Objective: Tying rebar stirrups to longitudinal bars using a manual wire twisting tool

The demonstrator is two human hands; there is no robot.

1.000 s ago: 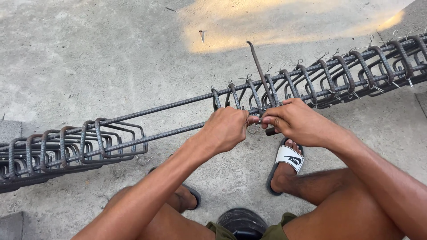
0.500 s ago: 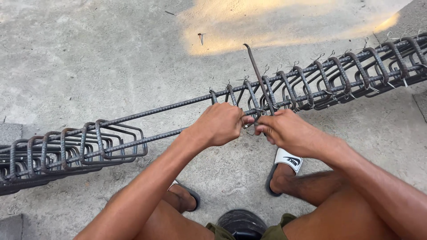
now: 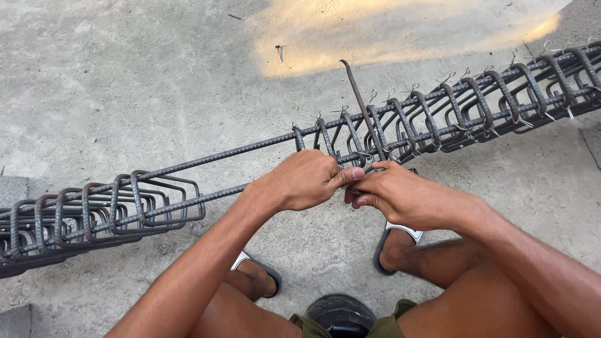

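Note:
A long rebar cage (image 3: 188, 166) of rusty bars and square stirrups lies across the concrete in front of me. My left hand (image 3: 303, 181) and my right hand (image 3: 400, 197) meet fingertip to fingertip at the near bar, beside a stirrup (image 3: 354, 141). Both pinch a thin tie wire (image 3: 358, 164) there; most of the wire is hidden by my fingers. A bent metal hook tool (image 3: 360, 103) stands up out of the cage just beyond my right hand, and no hand holds it.
Bunched stirrups (image 3: 94, 209) sit at the cage's left end; tied stirrups (image 3: 494, 103) with wire tails run off to the right. My sandalled feet (image 3: 394, 241) rest on the concrete under the cage. A black round object (image 3: 341, 313) lies between my knees.
Both hands have drawn slightly toward me and left along the near bar. My right hand has come off the hook tool, which now leans in the cage alone.

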